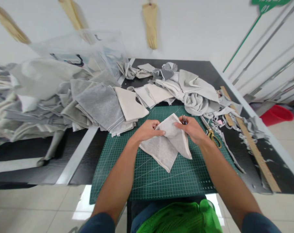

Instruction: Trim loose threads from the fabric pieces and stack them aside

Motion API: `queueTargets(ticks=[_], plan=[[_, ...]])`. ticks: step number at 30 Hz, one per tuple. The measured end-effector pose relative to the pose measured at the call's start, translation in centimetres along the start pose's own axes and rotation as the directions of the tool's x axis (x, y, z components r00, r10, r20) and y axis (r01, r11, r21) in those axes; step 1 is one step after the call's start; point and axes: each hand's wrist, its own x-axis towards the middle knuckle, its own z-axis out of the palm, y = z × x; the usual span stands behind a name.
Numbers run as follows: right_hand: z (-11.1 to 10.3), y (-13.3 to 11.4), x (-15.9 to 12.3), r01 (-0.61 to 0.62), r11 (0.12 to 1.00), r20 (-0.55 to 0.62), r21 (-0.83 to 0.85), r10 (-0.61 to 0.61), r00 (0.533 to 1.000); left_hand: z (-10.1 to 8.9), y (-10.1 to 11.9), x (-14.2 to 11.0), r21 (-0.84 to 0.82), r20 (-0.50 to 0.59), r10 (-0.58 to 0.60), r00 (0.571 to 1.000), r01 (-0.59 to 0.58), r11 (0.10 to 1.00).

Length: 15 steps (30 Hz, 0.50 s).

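Note:
A light grey piece of cloth [161,150] with pale edges is held up over the green cutting mat [147,184], its lower corners hanging loose. My left hand [147,130] pinches its left side, thumb on top. On the right, my right hand [191,128] grips the upper right edge between thumb and fingers. A small dark metal object [184,120] shows at the right hand's fingers; its kind is too small to make out. Gold-handled scissors [212,134] lie just right of that hand, at the mat's edge.
Large heaps of grey fabric [40,81] cover the table's left side. Folded cream pieces [131,103] and a crumpled cloth bundle [197,94] lie beyond the mat. Fabric scraps and a wooden ruler [256,155] are at right. A clear plastic bin [112,48] stands behind.

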Motion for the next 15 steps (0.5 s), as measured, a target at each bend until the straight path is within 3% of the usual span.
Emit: queueTargets(ticks=[5, 8, 11, 15], plan=[[-1.2, -0.8, 1.8, -0.021, 0.994, 0.024, -0.107, 0.024, 0.999, -0.2, -0.7, 0.0, -0.141, 0.063, 0.013, 0.998, -0.004, 0.99], [-2.0, -1.0, 3.1, 0.081, 0.955, -0.02, -0.287, -0.091, 0.996, 0.0, -1.4, 0.2, -0.315, 0.029, -0.091, 0.995, 0.096, 0.944], [-3.2, -1.3, 4.1, 0.157, 0.787, -0.151, -0.597, -0.302, 0.941, 0.3, -2.1, 0.7, -0.513, -0.074, -0.188, 0.979, 0.124, 0.85], [-4.7, -1.6, 3.9, 0.094, 0.653, -0.212, -0.751, -0.373, 0.903, 0.2, -3.3, 1.7, -0.6, -0.255, -0.32, 0.912, 0.11, 0.792]])
